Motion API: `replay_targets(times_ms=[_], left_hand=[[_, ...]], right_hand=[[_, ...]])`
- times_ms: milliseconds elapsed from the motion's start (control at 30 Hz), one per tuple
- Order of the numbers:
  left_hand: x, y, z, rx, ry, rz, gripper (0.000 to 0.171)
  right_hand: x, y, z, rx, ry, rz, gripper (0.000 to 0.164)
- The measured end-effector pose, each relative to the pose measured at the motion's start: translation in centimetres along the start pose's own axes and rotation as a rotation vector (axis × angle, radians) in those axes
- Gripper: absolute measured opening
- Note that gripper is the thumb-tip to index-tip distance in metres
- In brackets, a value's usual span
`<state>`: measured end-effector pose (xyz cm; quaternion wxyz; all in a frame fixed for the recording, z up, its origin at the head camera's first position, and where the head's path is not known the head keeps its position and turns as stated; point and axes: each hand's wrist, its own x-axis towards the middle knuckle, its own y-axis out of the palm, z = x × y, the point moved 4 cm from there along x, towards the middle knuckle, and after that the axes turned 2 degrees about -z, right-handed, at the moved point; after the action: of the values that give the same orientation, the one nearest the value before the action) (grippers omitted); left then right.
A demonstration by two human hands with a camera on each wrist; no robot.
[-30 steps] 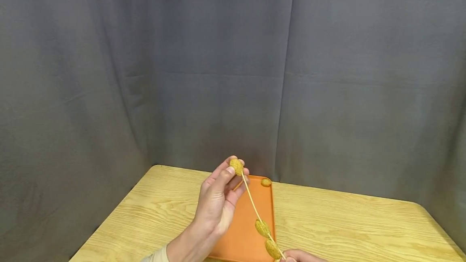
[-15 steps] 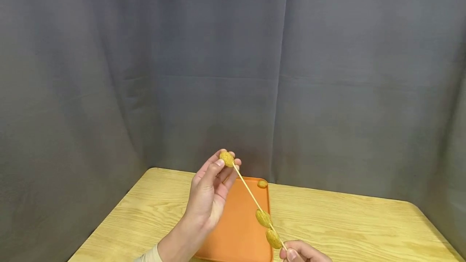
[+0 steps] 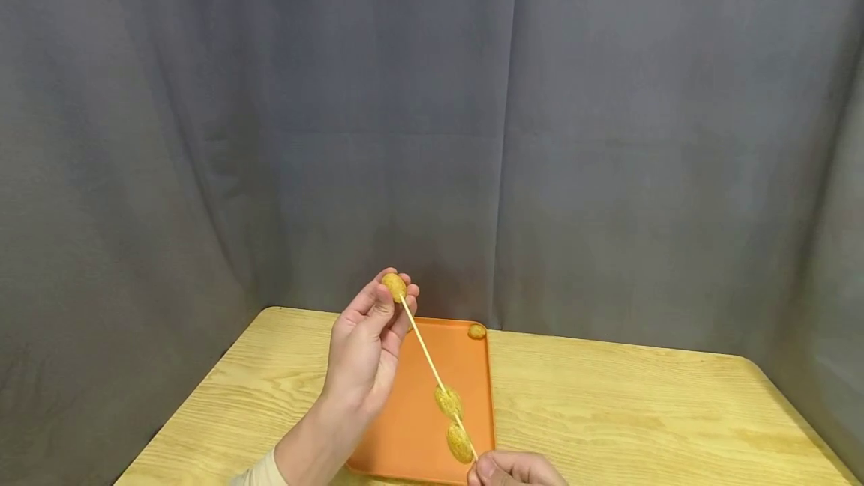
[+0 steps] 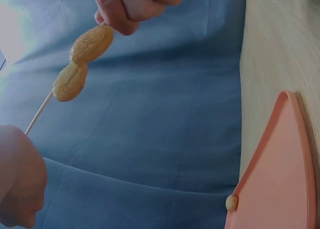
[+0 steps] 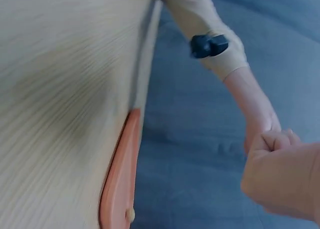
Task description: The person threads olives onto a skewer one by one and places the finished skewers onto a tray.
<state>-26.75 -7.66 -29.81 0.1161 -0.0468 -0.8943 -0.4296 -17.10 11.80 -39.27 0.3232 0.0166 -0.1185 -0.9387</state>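
Observation:
In the head view my left hand (image 3: 364, 355) pinches a yellow-brown oval food piece (image 3: 394, 287) between thumb and fingers, at the upper end of a thin wooden skewer (image 3: 423, 343). Lower on that skewer sit two similar oval pieces, one (image 3: 448, 401) just above the other (image 3: 460, 444). The skewer's lower end is pinched by my right hand (image 3: 516, 469), partly cut off by the frame edge. From the left wrist, the two pieces look wrinkled, and the skewer slants between both hands. Both hands overlap in the right wrist view, which hides the skewer.
Beneath the hands an orange rectangular tray (image 3: 418, 426) lies on a wood-grain table (image 3: 628, 411). A loose oval piece (image 3: 476, 331) rests in its far right corner; another (image 3: 409, 328) shows partly behind the left fingers. Grey curtain (image 3: 378, 133) surrounds the table.
Both hands and the skewer have shifted left in the head view, partly as the view itself turned. Bowed a second ago, the skewer is now nearly straight. Both grips stay the same.

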Motion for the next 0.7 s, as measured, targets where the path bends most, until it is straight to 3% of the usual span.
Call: replay_targets(times_ms=[67, 267, 700], left_hand=[[0.2, -0.1, -0.2, -0.011, 0.005, -0.016, 0.037], [0.6, -0.5, -0.3, -0.024, 0.003, -0.074, 0.043], [0.5, 0.1, 0.4, 0.004, 0.053, -0.082, 0.038]], right_hand=[[0.3, 0.2, 0.6, 0.024, -0.001, -0.044, 0.033], [0.1, 0.7, 2.0, 0.054, -0.027, -0.325, 0.027], [-0.4, 0.9, 2.9, 0.042, -0.127, -0.458, 0.029]])
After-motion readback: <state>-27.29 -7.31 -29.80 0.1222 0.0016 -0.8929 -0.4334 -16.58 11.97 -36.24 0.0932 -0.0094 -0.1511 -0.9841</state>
